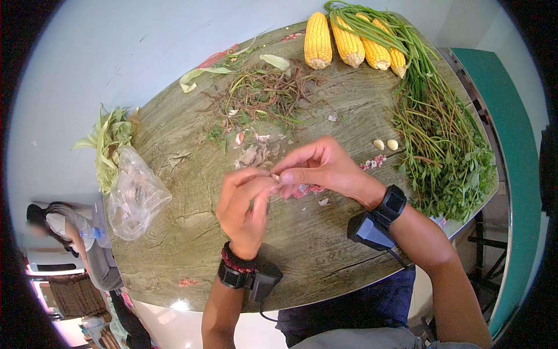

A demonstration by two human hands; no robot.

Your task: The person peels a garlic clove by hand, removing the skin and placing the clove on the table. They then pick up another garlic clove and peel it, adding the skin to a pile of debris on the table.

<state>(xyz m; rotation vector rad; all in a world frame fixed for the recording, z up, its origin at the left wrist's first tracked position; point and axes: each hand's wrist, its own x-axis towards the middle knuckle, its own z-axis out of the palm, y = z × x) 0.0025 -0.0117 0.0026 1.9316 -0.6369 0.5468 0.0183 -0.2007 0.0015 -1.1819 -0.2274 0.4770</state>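
Observation:
Over the middle of the table, my left hand (244, 203) and my right hand (325, 168) meet at their fingertips. Both pinch a small pale garlic clove (275, 177), mostly hidden by the fingers. Papery garlic skins (256, 152) lie just beyond my hands. To the right of my right hand rest two peeled garlic cloves (386, 144), side by side. Pinkish scraps (311, 189) show on the table under my right hand.
Several yellow corn cobs (318, 42) lie at the back, with long green beans (415, 52) partly over them. Leafy greens (447, 163) cover the right edge. Stem trimmings (261, 93), a clear plastic bag (136, 195) and corn husks (107, 145) lie farther left. A person (72, 235) sits beyond.

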